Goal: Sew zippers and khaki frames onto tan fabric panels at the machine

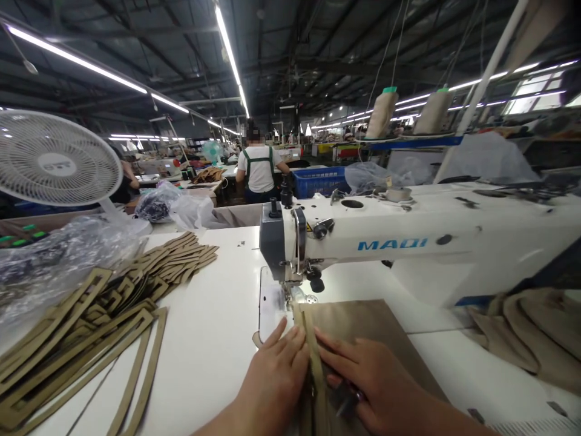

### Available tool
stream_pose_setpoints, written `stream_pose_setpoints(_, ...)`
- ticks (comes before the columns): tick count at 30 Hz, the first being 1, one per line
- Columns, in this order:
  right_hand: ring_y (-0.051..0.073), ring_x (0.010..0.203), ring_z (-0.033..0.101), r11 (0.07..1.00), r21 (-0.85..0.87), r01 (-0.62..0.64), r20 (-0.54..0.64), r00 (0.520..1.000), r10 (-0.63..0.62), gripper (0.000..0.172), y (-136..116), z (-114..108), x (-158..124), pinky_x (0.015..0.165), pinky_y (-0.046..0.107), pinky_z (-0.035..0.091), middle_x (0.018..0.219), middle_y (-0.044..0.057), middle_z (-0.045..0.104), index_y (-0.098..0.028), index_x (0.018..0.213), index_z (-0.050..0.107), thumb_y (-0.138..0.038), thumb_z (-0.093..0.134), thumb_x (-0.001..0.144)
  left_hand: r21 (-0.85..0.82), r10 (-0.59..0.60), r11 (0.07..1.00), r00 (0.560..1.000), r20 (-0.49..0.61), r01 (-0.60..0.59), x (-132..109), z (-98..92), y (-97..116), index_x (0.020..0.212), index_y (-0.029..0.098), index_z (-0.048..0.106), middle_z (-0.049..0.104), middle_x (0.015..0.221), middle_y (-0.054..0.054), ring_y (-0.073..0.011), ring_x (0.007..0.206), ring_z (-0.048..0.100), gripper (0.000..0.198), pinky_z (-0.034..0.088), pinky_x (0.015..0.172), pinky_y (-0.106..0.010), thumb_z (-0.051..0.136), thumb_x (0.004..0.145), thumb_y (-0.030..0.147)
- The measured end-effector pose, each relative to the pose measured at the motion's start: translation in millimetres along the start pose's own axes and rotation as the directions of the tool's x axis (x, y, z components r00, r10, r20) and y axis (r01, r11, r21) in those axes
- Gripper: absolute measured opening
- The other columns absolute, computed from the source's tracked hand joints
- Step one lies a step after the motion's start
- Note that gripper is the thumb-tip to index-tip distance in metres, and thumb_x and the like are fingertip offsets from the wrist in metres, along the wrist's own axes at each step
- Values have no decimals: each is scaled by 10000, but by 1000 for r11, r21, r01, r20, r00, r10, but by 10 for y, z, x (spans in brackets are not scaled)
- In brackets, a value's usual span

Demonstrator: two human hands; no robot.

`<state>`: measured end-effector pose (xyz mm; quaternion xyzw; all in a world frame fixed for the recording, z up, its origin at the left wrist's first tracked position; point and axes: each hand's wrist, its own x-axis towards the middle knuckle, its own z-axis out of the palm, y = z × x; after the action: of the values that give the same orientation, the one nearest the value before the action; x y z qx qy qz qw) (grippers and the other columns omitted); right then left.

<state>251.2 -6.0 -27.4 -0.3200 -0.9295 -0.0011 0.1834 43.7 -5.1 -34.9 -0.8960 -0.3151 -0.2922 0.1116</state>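
Under the needle area of the sewing machine (290, 242) lies a khaki fabric panel (385, 339), with a narrow strip that looks like a zipper tape (313, 348) running along its left edge towards me. My left hand (276, 375) lies flat on the strip's left side, fingers stretched towards the presser foot. From the right, my right hand (367, 375) presses its extended index finger beside the strip. Its lower fingers are curled round a small dark metal tool, apparently thread snips (347, 401), partly hidden and blurred.
Khaki fabric frames and strips (113, 309) are heaped on the left of the white table (213, 339). Behind them are plastic bags (68, 254) and a white fan (59, 160). Folded khaki pieces (531, 333) lie at right. Thread cones (382, 115) stand behind; a person (258, 166) works further back.
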Motion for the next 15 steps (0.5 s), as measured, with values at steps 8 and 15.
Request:
stream_pose_setpoints(8, 177, 683, 668, 991, -95, 90, -61, 993, -96, 427, 145, 169, -32, 495, 256, 502, 1286, 119, 498, -141, 1193, 559, -135, 398, 798, 76, 59, 995, 998, -29, -57, 69, 52, -115, 1000, 90, 616, 681, 1058, -122, -223, 1033, 623, 300, 457, 973, -401, 328, 925, 130)
stream_pose_setpoints(15, 149, 654, 672, 971, -195, 137, -96, 983, -158, 370, 153, 140, 27, 455, 223, 494, 1199, 119, 573, -114, 1104, 607, -138, 320, 871, 114, 93, 989, 996, -15, -91, 65, 39, -159, 985, 90, 613, 687, 1044, -113, -194, 1043, 618, 277, 348, 1050, -373, 344, 922, 117)
